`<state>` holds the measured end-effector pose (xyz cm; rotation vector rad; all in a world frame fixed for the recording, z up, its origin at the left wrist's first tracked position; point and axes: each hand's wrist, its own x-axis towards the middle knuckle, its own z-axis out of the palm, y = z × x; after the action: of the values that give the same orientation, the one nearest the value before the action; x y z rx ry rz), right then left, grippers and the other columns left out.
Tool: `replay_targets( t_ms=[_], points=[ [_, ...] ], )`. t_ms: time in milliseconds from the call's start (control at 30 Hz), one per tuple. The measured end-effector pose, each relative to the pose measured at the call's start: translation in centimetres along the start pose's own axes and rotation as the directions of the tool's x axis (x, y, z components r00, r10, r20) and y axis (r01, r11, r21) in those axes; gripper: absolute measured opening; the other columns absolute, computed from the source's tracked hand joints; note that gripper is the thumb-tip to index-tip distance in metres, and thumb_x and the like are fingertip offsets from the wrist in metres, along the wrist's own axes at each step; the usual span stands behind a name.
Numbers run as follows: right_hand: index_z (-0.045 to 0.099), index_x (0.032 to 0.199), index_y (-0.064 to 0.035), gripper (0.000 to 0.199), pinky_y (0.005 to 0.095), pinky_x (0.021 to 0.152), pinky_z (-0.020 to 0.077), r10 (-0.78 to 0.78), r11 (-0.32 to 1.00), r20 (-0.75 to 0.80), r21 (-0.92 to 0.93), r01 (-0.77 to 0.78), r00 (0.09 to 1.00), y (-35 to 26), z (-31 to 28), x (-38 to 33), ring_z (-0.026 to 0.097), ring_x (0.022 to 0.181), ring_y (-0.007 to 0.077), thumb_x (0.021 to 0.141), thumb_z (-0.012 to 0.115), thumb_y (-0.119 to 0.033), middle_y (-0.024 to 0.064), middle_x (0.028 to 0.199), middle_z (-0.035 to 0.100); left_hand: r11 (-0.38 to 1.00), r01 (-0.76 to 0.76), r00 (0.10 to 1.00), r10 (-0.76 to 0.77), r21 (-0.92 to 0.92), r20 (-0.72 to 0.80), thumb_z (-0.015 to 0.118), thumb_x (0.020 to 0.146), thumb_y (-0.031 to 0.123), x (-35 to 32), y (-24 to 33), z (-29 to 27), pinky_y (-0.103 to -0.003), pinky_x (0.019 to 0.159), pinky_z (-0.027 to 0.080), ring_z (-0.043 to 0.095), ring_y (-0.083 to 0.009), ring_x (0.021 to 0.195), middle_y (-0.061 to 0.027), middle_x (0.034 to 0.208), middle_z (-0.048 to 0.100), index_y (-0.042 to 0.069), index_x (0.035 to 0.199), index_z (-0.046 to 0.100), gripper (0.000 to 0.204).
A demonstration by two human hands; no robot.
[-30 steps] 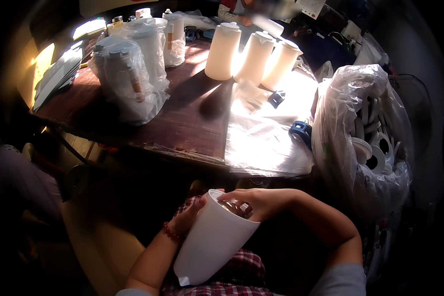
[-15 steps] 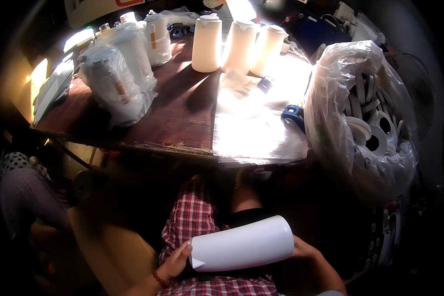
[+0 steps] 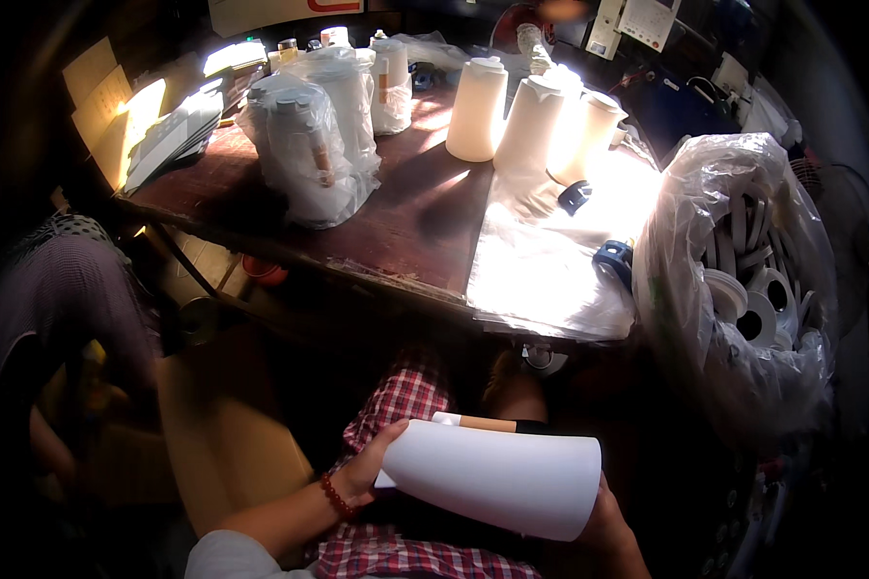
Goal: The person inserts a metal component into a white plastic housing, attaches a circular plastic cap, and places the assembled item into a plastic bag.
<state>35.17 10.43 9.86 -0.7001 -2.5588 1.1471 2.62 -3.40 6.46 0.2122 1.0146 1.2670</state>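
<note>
Low in the frame, over the lap, a white cone (image 3: 497, 478) lies on its side between both hands. The left hand (image 3: 369, 465) cups the narrow end, thumb over the top, grip closed on it; the right hand (image 3: 603, 516) props the wide end from below, mostly hidden, so I cannot tell its grip. Supporting both ends evenly should keep it from rolling. Beyond, the wooden surface (image 3: 410, 217) carries wrapped cones (image 3: 309, 150) and bare ones (image 3: 536, 111); a plastic bag (image 3: 743, 289) of rings sits at right.

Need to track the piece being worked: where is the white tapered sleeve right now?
In the head view, the white tapered sleeve lies sideways over the person's lap, low and centre, below the table edge, held between the left hand and right hand.
</note>
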Motion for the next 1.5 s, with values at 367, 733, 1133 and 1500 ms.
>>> replay_targets(
  t_ms=[367,733,1133,1500],
  points=[
    [0.049,0.123,-0.0027,0.062,0.036,0.086,0.052,0.155,0.967,0.1,0.186,-0.172,0.983,-2.5,-2.1,4.1,0.062,0.103,0.0265,0.071,0.082,-0.011,0.0157,0.116,0.059,0.856,-0.441,0.896,0.437,0.27,0.075,0.065,0.078,0.039,-1.5,3.8,1.4,-0.038,0.108,0.029,0.034,-0.0306,0.131,-0.022,0.143,0.029,0.0,0.149,-0.003,0.106],
    [0.038,0.137,-0.0048,0.067,0.0375,0.085,0.052,0.183,0.981,0.231,0.025,-0.194,0.956,-7.5,-8.1,8.1,0.063,0.105,0.0288,0.084,0.071,-0.03,0.0182,0.117,0.06,0.943,-0.267,0.957,0.283,-0.199,0.057,0.045,0.088,0.053,4.8,-1.2,-1.6,-0.044,0.093,0.048,0.055,-0.0305,0.111,-0.0169,0.122,0.056,0.003,0.131,0.046,0.066],
    [0.056,0.118,-0.0024,0.045,0.0382,0.088,0.0466,0.071,0.626,-0.477,-0.663,-0.412,0.876,6.5,-31.4,11.4,0.062,0.099,0.0296,0.084,0.069,-0.03,0.013,0.114,0.061,0.909,-0.231,0.973,0.207,-0.347,-0.105,0.042,0.087,0.054,7.8,-2.5,-3.0,-0.051,0.095,0.045,0.052,-0.0359,0.116,-0.0158,0.13,0.054,0.005,0.133,0.048,0.068],
    [0.058,0.12,-0.0004,0.035,0.0256,0.077,0.0484,-0.029,0.996,-0.754,0.033,0.081,0.656,-3.9,-25.5,13.5,0.06,0.087,0.0099,0.096,0.055,-0.027,0.0053,0.098,0.065,0.818,-0.33,0.932,0.363,-0.472,-0.021,0.038,0.09,0.057,6.8,-1.8,-5.2,-0.043,0.094,0.046,0.053,-0.0315,0.112,-0.0153,0.123,0.055,0.0,0.13,0.046,0.069]
  ],
)
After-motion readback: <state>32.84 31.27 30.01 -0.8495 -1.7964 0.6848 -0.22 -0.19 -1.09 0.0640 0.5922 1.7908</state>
